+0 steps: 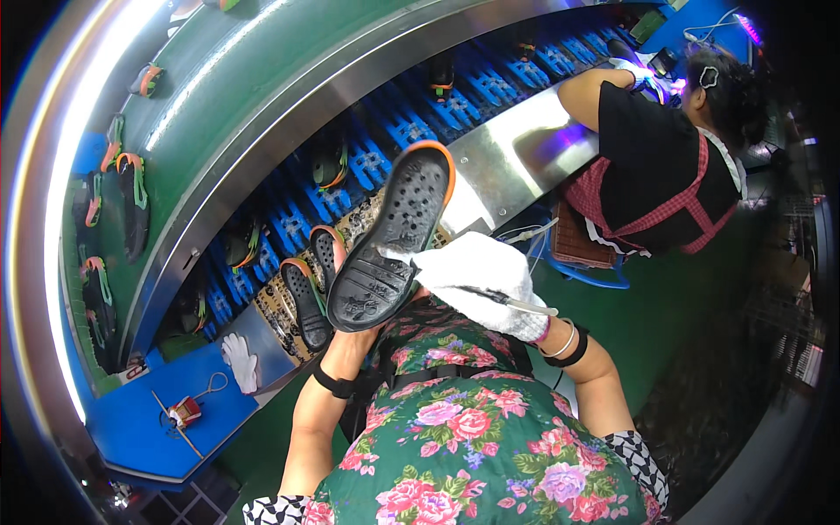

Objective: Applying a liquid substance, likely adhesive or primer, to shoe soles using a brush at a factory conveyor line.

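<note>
A black shoe sole with an orange rim at its top is held up in front of me, its perforated, ribbed face turned toward me. My bare left hand grips it from behind; the sole hides most of the fingers, and the thumb shows at its left edge. My right hand, in a white knitted glove, is closed around a slim tool with a dark and grey handle. A whitish tip reaches onto the sole's middle; whether it is tool or glove I cannot tell.
Two similar soles lie on a speckled board. Behind runs a conveyor with blue holders carrying shoes, and a green shelf belt with more shoes. A white glove lies near a blue table. A co-worker sits at right.
</note>
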Demonstrator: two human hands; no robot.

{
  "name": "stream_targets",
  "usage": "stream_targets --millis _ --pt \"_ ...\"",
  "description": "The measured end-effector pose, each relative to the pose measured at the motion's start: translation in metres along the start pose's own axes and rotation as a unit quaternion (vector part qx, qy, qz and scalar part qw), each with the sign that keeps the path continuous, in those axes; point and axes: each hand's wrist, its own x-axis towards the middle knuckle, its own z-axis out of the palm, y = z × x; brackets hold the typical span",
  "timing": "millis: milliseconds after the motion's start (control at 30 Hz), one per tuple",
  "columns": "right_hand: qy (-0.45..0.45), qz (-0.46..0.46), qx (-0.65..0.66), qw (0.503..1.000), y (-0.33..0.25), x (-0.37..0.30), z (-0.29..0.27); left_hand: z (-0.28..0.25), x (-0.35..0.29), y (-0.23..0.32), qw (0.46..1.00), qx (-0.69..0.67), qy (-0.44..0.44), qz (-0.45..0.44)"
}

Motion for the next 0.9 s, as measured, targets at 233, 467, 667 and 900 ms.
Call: stream_targets --millis 233,467,667,900 --pt "0.044 -0.027 -0.078 0.996 -0.012 0.013 0.000 0.019 0.012 -0.023 0.996 -0.045 -0.074 0.007" --pt "0.011 -0.056 -0.132 0.990 -0.015 0.029 0.004 0.033 0.010 -0.025 0.960 -0.206 -0.185 -0.041" --pt "-0.009 -0.109 -0.133 0.985 -0.012 0.046 0.010 0.005 0.008 -0.030 0.977 -0.117 -0.178 -0.014" --pt "-0.032 -0.018 -0.027 0.999 -0.003 0.018 0.028 -0.005 0.011 -0.031 0.997 0.069 -0.035 0.007"
